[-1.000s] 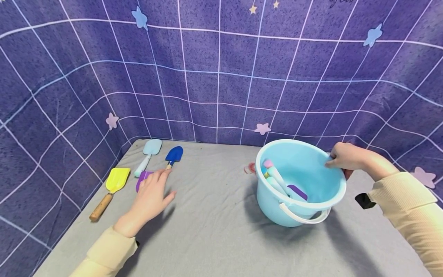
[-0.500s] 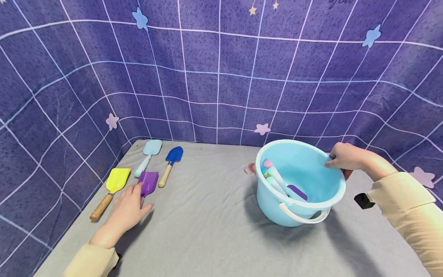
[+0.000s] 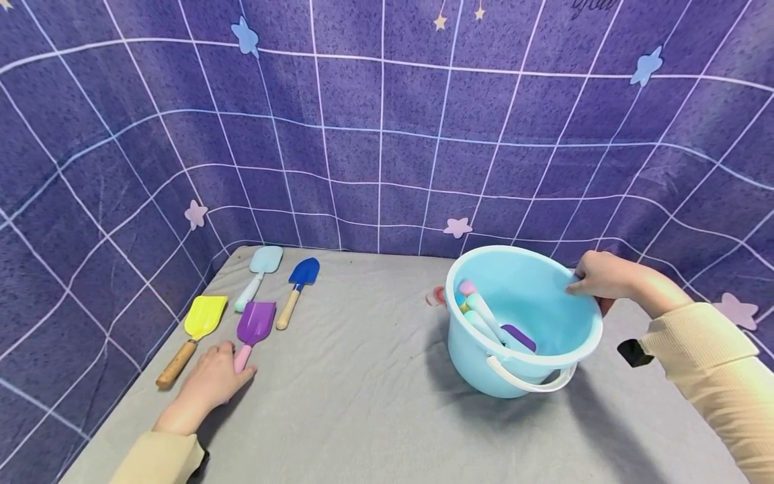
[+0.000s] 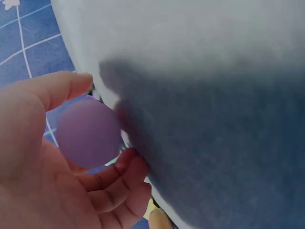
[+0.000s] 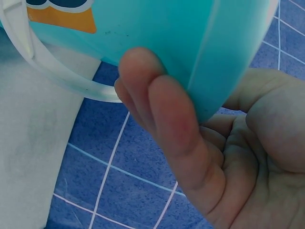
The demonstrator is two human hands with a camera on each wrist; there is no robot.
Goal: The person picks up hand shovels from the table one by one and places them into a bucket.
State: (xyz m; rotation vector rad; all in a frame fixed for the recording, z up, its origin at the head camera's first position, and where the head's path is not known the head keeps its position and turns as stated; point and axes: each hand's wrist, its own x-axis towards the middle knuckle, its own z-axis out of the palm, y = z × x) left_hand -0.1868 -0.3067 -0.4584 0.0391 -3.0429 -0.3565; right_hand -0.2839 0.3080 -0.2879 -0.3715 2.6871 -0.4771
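Observation:
At the lower left of the head view, my left hand (image 3: 208, 378) is at the pink handle of a small toy shovel (image 3: 256, 323) with a purple blade. In the left wrist view the round handle end (image 4: 89, 133) lies between thumb and curled fingers. The blade rests on the grey cloth. My right hand (image 3: 605, 274) grips the rim of a light blue bucket (image 3: 502, 373), thumb inside and fingers outside. The bucket tilts toward me. Inside it are a purple piece (image 3: 519, 338) and several pale-handled toy tools (image 3: 484, 310), partly hidden by the wall.
A yellow shovel (image 3: 204, 316) lies left of the purple one. Behind are a light blue shovel (image 3: 266, 259) and a blue trowel (image 3: 304, 271). The bucket's white handle (image 3: 535, 385) hangs in front. A purple grid-patterned curtain (image 3: 387, 121) encloses the grey cloth (image 3: 363, 376).
My left hand has moved from over the purple shovel and blue trowel down and left to the pink handle, uncovering the blade. My right hand and the bucket stay put.

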